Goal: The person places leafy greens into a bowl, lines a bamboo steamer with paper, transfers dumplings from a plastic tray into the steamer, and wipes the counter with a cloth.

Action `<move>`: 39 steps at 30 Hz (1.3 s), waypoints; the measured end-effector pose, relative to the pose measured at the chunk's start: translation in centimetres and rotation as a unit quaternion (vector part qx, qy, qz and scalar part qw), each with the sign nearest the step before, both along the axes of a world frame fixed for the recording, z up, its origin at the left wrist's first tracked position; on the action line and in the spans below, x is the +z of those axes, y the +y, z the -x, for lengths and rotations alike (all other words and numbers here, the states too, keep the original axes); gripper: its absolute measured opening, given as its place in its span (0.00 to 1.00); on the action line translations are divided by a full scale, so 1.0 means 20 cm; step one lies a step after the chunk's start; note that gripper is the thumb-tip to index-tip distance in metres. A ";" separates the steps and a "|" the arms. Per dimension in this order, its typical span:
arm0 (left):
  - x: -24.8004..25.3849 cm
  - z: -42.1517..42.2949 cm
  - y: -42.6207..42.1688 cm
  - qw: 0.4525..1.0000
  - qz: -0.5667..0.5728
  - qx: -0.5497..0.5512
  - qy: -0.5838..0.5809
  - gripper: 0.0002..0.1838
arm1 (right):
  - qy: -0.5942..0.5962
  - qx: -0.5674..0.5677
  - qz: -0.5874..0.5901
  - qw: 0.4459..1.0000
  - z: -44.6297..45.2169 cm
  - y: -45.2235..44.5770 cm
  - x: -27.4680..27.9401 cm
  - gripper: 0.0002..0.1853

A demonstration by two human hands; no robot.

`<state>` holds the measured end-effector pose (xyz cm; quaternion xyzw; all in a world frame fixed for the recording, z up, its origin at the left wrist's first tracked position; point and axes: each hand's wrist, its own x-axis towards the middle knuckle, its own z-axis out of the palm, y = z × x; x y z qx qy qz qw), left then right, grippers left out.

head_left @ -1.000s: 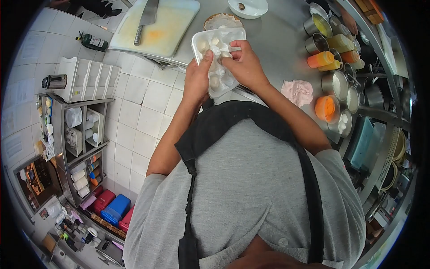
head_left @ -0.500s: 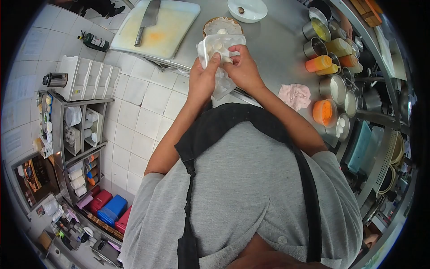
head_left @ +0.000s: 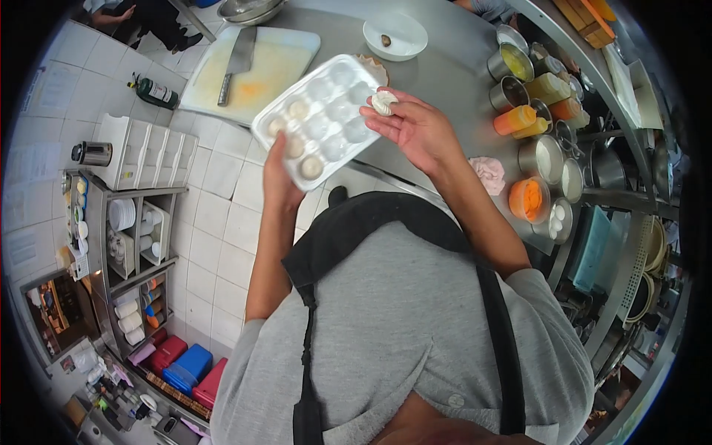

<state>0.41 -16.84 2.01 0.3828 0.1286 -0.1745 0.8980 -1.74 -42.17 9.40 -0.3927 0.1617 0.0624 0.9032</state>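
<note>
My left hand [head_left: 279, 174] grips a white plastic tray [head_left: 320, 119] by its lower left edge, thumb on top. The tray is tilted; several round pale pieces sit in its left and lower compartments, and other compartments look empty. To the right of the tray, my right hand [head_left: 415, 130] holds a small white dumpling-like piece [head_left: 384, 102] between its fingers, palm turned up. A round paper-lined container [head_left: 376, 70] is partly hidden behind the tray's upper right corner. Farther back stands a white bowl [head_left: 406, 46] with a small brown item in it.
A knife [head_left: 239, 63] lies on the cutting board [head_left: 285, 55] at the left. Squeeze bottles [head_left: 514, 119], metal pots and an orange-filled tub [head_left: 529, 199] line the right side, near a pink cloth [head_left: 487, 175]. Another person [head_left: 152, 18] sits at the top left.
The tray has swung left and down, tilting, with my left hand. My right hand has come away from it with the white piece and turned palm up. The camera view has shifted slightly.
</note>
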 end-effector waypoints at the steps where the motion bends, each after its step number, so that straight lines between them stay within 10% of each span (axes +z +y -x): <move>1: -0.01 0.00 0.07 1.000 0.002 0.017 0.009 0.31 | 0.001 0.014 -0.016 1.000 0.00 -0.03 0.05 0.21; 8: -0.05 0.06 0.55 0.990 -0.016 0.141 -0.020 0.31 | 0.044 0.002 -0.185 0.982 -0.18 -0.22 -0.22 0.19; 10: -0.07 0.07 0.68 0.982 -0.030 0.183 -0.029 0.31 | 0.174 0.018 0.000 0.985 -0.29 -0.20 -0.38 0.17; 17: -0.05 0.12 0.82 0.970 -0.027 0.241 0.009 0.29 | 0.075 0.151 0.487 0.857 -0.83 -0.14 -0.74 0.18; 19: -0.08 0.13 0.83 0.968 -0.029 0.246 0.025 0.29 | -0.050 0.163 0.711 0.682 -0.97 -0.07 -0.71 0.19; 31: -0.19 0.14 0.90 0.970 -0.012 0.236 0.064 0.32 | -0.152 0.193 0.768 0.591 -1.09 0.05 -0.74 0.17; 39: -0.20 0.06 0.92 0.978 0.006 0.200 0.065 0.32 | -0.156 0.125 0.745 0.637 -1.11 0.12 -0.85 0.18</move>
